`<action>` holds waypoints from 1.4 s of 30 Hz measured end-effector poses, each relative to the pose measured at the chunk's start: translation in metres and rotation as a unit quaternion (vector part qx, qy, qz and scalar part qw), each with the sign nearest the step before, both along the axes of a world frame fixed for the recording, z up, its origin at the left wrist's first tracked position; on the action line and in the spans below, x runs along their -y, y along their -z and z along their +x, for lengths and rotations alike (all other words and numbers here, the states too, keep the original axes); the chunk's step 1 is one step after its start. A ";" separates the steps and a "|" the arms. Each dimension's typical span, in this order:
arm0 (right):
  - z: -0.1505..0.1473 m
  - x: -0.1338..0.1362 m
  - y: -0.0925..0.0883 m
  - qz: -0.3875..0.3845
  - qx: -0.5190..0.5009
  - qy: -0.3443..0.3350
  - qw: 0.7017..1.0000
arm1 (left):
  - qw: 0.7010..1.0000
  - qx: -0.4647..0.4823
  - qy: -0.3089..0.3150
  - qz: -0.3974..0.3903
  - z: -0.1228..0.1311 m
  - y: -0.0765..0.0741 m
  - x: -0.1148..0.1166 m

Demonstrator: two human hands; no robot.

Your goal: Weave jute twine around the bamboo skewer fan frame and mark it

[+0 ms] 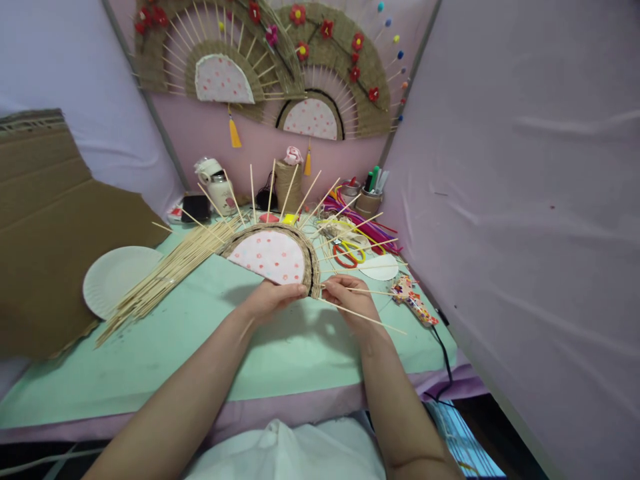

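A half-round craft fan (pixel 269 256) is held up over the table, with a white, pink-dotted centre and a twine-wrapped rim carrying a black line. Thin wooden sticks (pixel 289 194) radiate from its curved edge. My left hand (pixel 270 300) grips the fan's flat lower edge, thumb on the front. At the right end of the rim, my right hand (pixel 350 300) pinches one wooden stick (pixel 373 291) near its base. Another stick (pixel 363 315) slants out just below it. The fingers behind the fan are hidden.
A bundle of sticks (pixel 165 283) and a paper plate (pixel 107 277) lie left, beside cardboard (pixel 50 247). Scissors (pixel 347 255), a white paper piece (pixel 379 267) and a patterned glue gun (pixel 415 303) with a cord lie right. Behind stand a bottle (pixel 221 192) and twine spool (pixel 288 183); finished fans (pixel 333 73) hang above.
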State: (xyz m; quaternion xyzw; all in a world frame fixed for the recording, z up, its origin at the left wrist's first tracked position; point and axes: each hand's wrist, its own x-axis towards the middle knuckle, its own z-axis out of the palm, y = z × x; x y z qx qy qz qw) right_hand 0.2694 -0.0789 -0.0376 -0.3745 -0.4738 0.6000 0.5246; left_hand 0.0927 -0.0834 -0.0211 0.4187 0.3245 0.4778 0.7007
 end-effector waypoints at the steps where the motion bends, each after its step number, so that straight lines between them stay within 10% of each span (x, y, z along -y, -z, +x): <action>1: 0.001 0.001 -0.001 -0.005 -0.008 -0.006 1.000 | 1.000 -0.004 -0.002 -0.005 0.000 0.001 0.000; 24: 0.003 0.005 -0.004 -0.088 -0.101 -0.153 0.979 | 0.998 0.027 0.051 0.010 -0.001 0.006 0.002; 32: -0.002 0.001 0.004 0.034 -0.015 -0.081 0.996 | 0.998 0.029 0.061 0.007 0.001 0.005 0.002; 42: -0.003 -0.004 -0.003 -0.033 -0.067 0.040 0.996 | 1.000 0.018 0.019 -0.006 0.000 0.007 0.002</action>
